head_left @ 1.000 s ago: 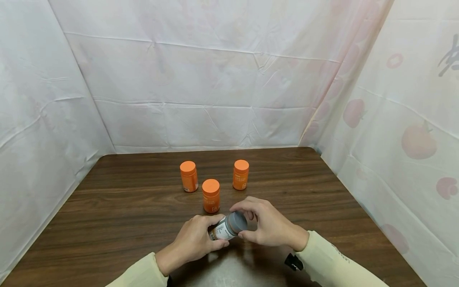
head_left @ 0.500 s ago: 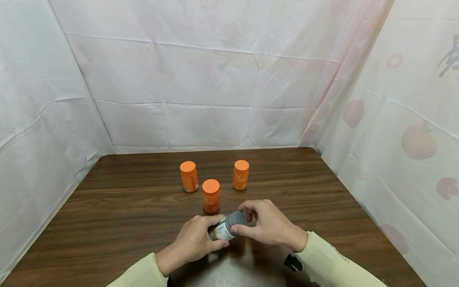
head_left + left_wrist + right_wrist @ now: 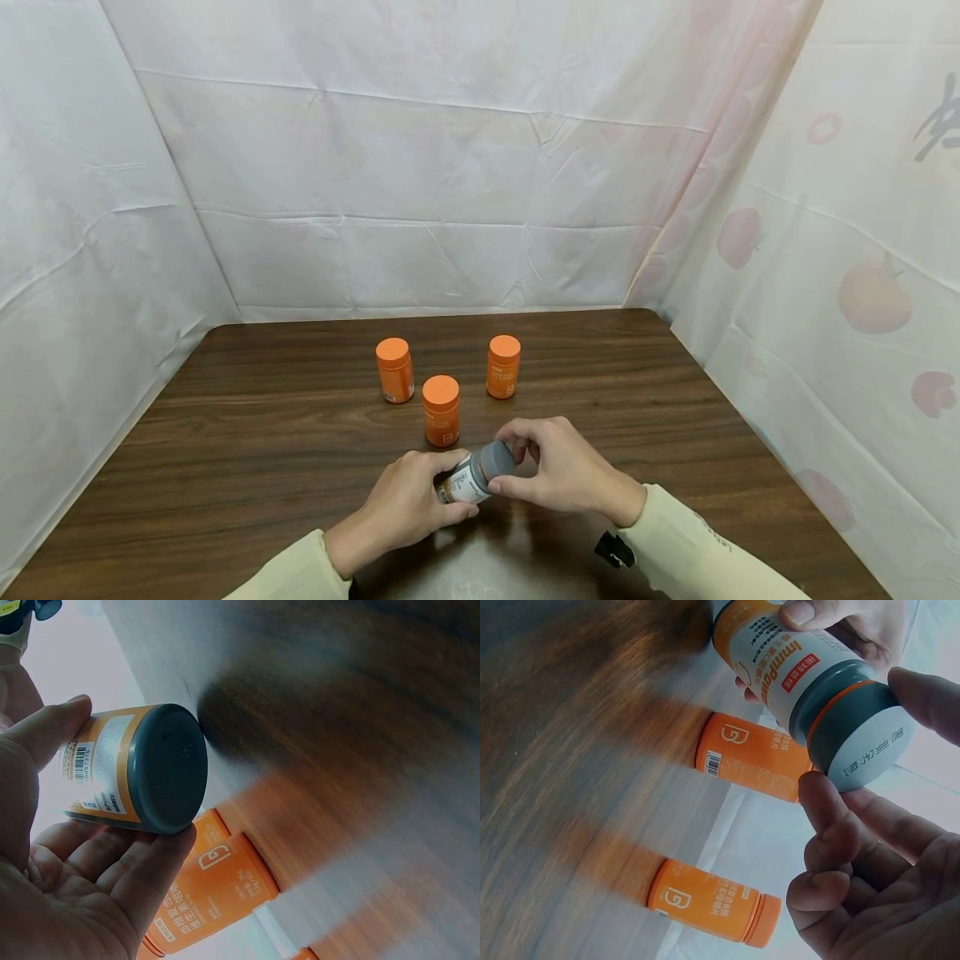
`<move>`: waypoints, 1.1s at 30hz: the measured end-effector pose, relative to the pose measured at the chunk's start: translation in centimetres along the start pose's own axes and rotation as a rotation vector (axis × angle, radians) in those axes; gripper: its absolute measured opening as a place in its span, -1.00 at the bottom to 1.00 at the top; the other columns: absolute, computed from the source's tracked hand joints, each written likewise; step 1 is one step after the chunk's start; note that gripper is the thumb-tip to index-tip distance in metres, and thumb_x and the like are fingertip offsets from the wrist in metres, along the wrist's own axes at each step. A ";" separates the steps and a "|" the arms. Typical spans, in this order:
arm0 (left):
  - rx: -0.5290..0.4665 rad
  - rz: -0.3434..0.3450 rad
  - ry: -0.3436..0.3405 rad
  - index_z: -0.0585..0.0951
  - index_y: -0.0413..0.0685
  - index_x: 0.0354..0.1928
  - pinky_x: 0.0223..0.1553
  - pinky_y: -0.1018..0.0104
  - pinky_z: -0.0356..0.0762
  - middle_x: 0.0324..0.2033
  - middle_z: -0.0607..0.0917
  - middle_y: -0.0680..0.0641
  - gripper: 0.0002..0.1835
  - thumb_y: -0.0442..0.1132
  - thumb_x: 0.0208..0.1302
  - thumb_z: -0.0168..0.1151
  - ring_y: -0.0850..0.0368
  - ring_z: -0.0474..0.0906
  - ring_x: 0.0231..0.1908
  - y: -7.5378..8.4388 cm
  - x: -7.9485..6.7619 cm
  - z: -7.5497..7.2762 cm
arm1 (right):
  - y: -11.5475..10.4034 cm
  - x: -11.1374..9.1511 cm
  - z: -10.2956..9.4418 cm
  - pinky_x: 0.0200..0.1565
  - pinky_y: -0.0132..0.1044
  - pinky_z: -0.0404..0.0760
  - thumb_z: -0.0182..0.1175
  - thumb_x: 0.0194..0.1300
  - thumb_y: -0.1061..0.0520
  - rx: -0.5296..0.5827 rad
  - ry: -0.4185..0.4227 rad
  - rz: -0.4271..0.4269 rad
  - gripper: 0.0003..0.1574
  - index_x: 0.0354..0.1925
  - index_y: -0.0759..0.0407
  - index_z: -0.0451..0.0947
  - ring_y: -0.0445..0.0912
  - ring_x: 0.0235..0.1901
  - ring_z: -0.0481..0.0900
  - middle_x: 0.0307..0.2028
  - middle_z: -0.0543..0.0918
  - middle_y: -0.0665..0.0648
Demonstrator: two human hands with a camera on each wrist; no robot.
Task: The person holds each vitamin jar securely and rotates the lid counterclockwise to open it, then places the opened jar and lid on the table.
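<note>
A grey supplement bottle (image 3: 465, 482) with a white and orange label tilts toward the right, close over the table. My left hand (image 3: 408, 497) grips its body, with the thumb on one side and the fingers on the other. In the left wrist view the dark base (image 3: 171, 769) faces the camera. My right hand (image 3: 566, 467) pinches the grey cap (image 3: 864, 739) between thumb and fingertips. An orange ring (image 3: 841, 701) shows where the cap meets the neck. Just beyond the hands stands an orange bottle (image 3: 442, 412), upright.
Two more orange bottles stand upright farther back, one on the left (image 3: 395, 372) and one on the right (image 3: 503, 368). All rest on a dark wood-grain table (image 3: 247, 433). White cloth sheets (image 3: 420, 167) hang round its back and sides.
My right hand's fingers and thumb have shifted round the cap, the fingertips moving right and the thumb left. The left hand and the grey bottle have stayed nearly still.
</note>
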State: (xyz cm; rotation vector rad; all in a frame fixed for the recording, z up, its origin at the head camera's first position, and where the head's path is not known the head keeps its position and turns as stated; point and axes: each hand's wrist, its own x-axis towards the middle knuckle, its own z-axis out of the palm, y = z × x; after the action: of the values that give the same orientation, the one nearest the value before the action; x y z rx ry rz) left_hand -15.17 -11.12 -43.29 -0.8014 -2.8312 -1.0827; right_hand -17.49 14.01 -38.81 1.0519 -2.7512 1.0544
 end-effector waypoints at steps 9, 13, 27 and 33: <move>-0.003 0.006 0.004 0.69 0.40 0.01 -0.40 0.37 0.48 -0.39 0.64 0.32 -0.56 0.02 0.06 0.62 0.37 0.53 -0.43 0.0 0.0 -0.1 | 0.1 -0.2 -0.3 -0.54 -0.43 0.33 0.60 0.05 -0.12 0.011 -0.002 -0.008 -0.46 -0.01 -0.17 0.63 -0.28 -0.58 0.36 -0.40 0.66 -0.11; -0.004 0.005 0.005 0.69 0.37 0.01 -0.40 0.38 0.48 -0.38 0.64 0.31 -0.56 0.01 0.06 0.62 0.37 0.53 -0.43 0.0 -0.1 -0.2 | 0.3 -0.3 -0.4 -0.52 -0.42 0.35 0.61 0.04 -0.11 0.008 0.000 -0.012 -0.45 -0.01 -0.19 0.62 -0.28 -0.56 0.37 -0.38 0.68 -0.08; -0.025 0.017 0.016 0.69 0.41 -0.02 -0.39 0.39 0.51 -0.37 0.66 0.30 -0.57 -0.01 0.04 0.64 0.38 0.55 -0.42 -0.1 -0.2 -0.2 | 0.7 -0.5 -0.7 -0.45 -0.39 0.44 0.62 0.01 -0.02 0.020 0.008 -0.037 -0.41 -0.03 -0.17 0.54 -0.11 -0.50 0.50 -0.36 0.65 -0.20; -0.038 0.016 0.017 0.70 0.39 -0.02 -0.37 0.39 0.53 -0.34 0.68 0.29 -0.57 -0.02 0.04 0.64 0.39 0.57 -0.39 -0.1 -0.3 -0.3 | 0.9 -0.6 -0.7 -0.42 -0.38 0.47 0.63 -0.03 0.06 0.034 0.013 -0.049 -0.39 -0.05 -0.15 0.52 -0.08 -0.46 0.53 -0.36 0.65 -0.09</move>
State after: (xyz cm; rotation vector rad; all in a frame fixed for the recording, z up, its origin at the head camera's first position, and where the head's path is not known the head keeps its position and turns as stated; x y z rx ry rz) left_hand -15.05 -11.49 -43.23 -0.8118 -2.7931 -1.1396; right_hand -17.72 15.32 -38.96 1.1071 -2.6920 1.1017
